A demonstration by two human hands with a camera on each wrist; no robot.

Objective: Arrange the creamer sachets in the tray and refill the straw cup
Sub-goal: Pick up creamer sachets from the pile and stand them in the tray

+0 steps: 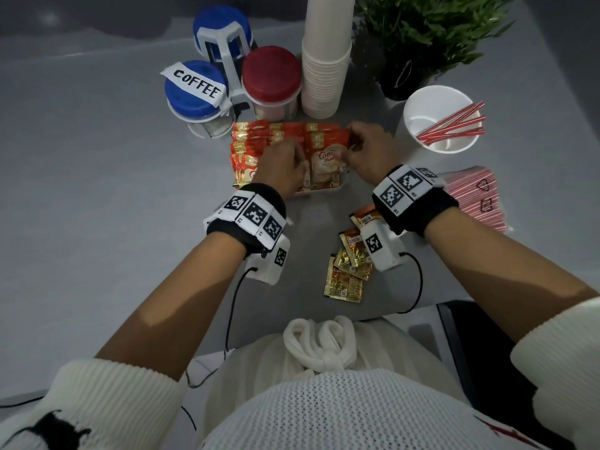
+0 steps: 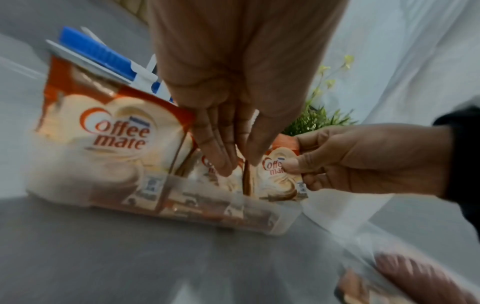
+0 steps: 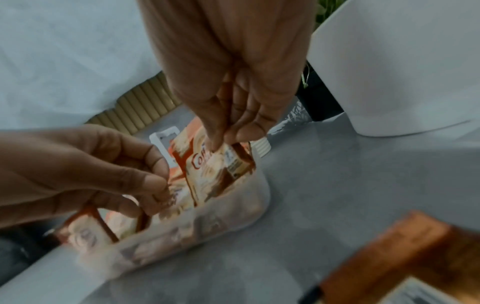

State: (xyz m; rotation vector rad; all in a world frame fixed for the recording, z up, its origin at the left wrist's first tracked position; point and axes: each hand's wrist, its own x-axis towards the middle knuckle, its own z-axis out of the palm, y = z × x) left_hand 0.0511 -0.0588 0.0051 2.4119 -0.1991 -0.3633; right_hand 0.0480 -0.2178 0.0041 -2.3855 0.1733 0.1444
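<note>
A translucent tray [image 1: 303, 193] [image 2: 262, 223] [image 3: 233, 207] holds rows of upright orange-and-cream creamer sachets [image 1: 256, 138]. My right hand [image 1: 352, 147] [image 3: 221, 144] pinches one sachet [image 3: 221, 172] [image 2: 275, 183] by its top, standing in the tray's right end. My left hand [image 1: 297, 151] [image 2: 240, 164] reaches into the middle row, and its curled fingertips [image 3: 163, 195] pinch a sachet top there. Several loose sachets [image 1: 350, 261] lie on the table under my right wrist. The white straw cup [image 1: 412, 105] at the right holds a few red-striped straws [image 1: 454, 125].
A wrapped pack of striped straws [image 1: 477, 196] lies right of my right wrist. Behind the tray stand blue-lidded jars [image 1: 194, 92], a red-lidded jar [image 1: 271, 76], a tall stack of paper cups [image 1: 326, 60] and a potted plant [image 1: 428, 34].
</note>
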